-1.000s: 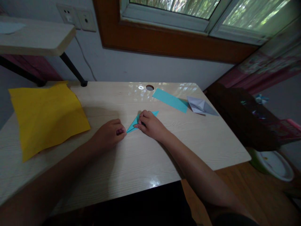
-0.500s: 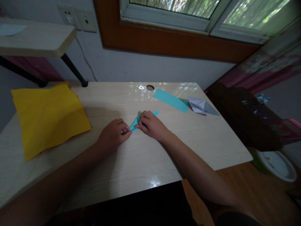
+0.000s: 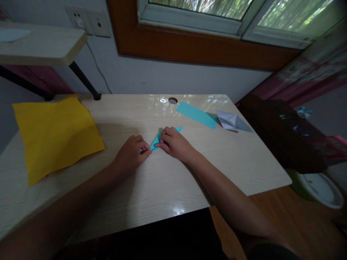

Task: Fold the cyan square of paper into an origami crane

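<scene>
A small folded piece of turquoise paper (image 3: 155,141) lies on the desk between my hands, one pointed end showing past the right knuckles. My left hand (image 3: 135,150) pinches its lower left corner between thumb and fingers. Curled over its middle is my right hand (image 3: 172,141), with thumb and fingertips pressed on the paper and hiding much of it. Behind the right hand lies a flat turquoise paper strip (image 3: 197,115). The strip's right end meets a folded white paper boat (image 3: 231,121).
A large creased yellow sheet (image 3: 58,139) covers the desk's left part. A raised shelf (image 3: 40,45) on black legs stands at the back left. The desk (image 3: 162,191) has a round cable hole (image 3: 172,100) near the wall. A white-topped tub (image 3: 321,189) sits beyond the right edge.
</scene>
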